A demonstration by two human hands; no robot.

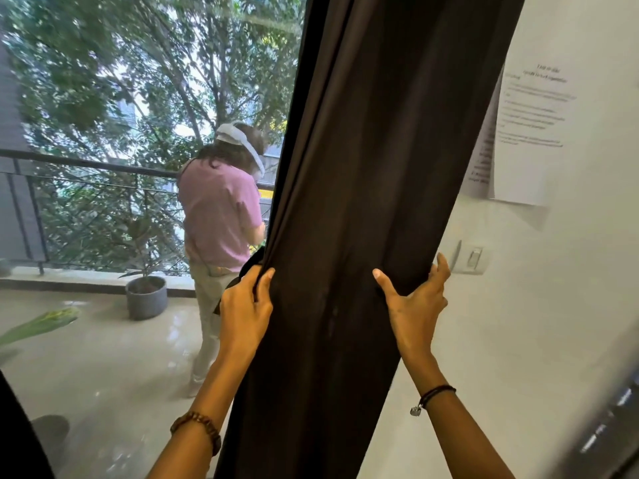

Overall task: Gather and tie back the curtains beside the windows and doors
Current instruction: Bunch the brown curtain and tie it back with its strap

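A dark brown curtain [349, 188] hangs gathered into a thick bundle between the glass door on the left and the white wall on the right. My left hand [247, 302] grips the bundle's left edge at waist height, fingers curled into the folds. A dark strip of fabric [249, 262] sticks out just above that hand; I cannot tell whether it is a tie-back. My right hand [413, 299] clasps the right side, thumb across the front and fingers wrapped behind the cloth. Both forearms reach up from the bottom of the view.
Behind the glass, a person in a pink shirt [221, 219] stands on the balcony near a grey plant pot [147, 297] and a metal railing [86, 164]. On the wall at right hang paper notices [532, 133] and a light switch [474, 257].
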